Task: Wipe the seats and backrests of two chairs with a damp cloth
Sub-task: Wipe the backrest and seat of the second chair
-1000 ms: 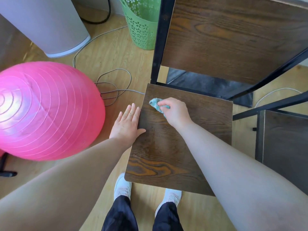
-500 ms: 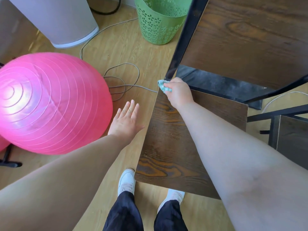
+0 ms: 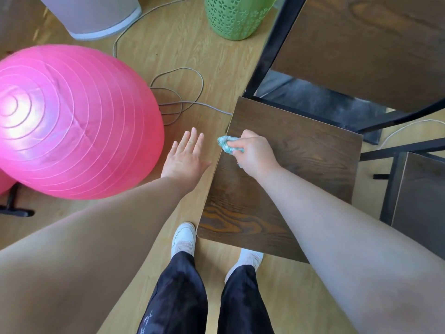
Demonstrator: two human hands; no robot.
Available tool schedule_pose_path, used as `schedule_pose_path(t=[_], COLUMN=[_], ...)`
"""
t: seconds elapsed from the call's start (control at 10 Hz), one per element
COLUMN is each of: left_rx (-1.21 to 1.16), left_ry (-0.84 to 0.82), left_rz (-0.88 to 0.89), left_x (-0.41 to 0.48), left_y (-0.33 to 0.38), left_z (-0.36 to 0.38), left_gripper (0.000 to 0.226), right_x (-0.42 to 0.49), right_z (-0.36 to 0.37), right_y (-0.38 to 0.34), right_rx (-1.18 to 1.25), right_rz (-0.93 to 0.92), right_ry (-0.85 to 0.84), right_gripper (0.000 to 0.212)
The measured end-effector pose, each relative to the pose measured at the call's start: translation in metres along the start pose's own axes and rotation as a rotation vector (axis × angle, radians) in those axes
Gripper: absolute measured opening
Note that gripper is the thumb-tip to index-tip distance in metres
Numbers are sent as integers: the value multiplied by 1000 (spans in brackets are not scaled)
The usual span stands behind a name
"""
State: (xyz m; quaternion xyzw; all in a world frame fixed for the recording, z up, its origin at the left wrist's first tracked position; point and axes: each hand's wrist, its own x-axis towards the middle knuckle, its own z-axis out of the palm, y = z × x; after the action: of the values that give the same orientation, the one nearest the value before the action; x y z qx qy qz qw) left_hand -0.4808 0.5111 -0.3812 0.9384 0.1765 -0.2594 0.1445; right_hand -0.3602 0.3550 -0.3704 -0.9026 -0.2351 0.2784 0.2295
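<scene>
A dark wooden chair seat (image 3: 301, 165) with a black metal frame stands in front of me, its backrest (image 3: 366, 47) rising at the upper right. My right hand (image 3: 255, 154) is shut on a bunched teal cloth (image 3: 226, 144) and presses it on the seat's left edge, about halfway along. My left hand (image 3: 185, 157) hovers open and flat over the floor just left of the seat, apart from it. A second chair's seat (image 3: 421, 201) shows at the right edge.
A big pink exercise ball (image 3: 72, 121) fills the left. A green perforated basket (image 3: 236, 18) and a white cylindrical appliance (image 3: 96, 15) stand at the back. A grey cable (image 3: 178, 92) loops across the wooden floor. My feet in white shoes (image 3: 184, 237) are at the seat's front.
My right hand slid the cloth from the seat's back left corner forward along the left edge. My left hand, on the seat's edge a second ago, stays off it over the floor.
</scene>
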Motion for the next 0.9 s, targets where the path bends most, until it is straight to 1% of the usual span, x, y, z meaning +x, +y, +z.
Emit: schedule_pose_path(t=[0.1, 0.2, 0.4, 0.5, 0.6, 0.7, 0.8, 0.9], left_rx=[17, 27, 36, 35, 28, 4, -22, -27], left_ry=[8, 6, -2, -1, 4, 15, 32, 41], left_rz=[-12, -14, -3, -7, -6, -6, -12, -14], left_x=[0, 0, -6, -8, -8, -8, -9, -8], left_y=[-1, 1, 9, 11, 16, 19, 20, 20], left_z=[-2, -4, 0, 3, 8, 14, 18, 19], left_gripper=[73, 75, 72, 71, 70, 68, 67, 67], right_x=[-23, -44, -86, -99, -97, -83, -60, -43], right_z=[13, 24, 37, 40, 27, -4, -45, -77], right_y=[-1, 0, -3, -4, -2, 13, 42, 69], right_rx=[11, 50, 95, 131, 207, 262, 228, 120], right_rz=[-17, -31, -104, -96, -67, 36, 206, 268], right_ry=[-50, -60, -85, -119, -125, 28, 247, 308], right_gripper=[13, 13, 23, 28, 27, 25, 27, 33])
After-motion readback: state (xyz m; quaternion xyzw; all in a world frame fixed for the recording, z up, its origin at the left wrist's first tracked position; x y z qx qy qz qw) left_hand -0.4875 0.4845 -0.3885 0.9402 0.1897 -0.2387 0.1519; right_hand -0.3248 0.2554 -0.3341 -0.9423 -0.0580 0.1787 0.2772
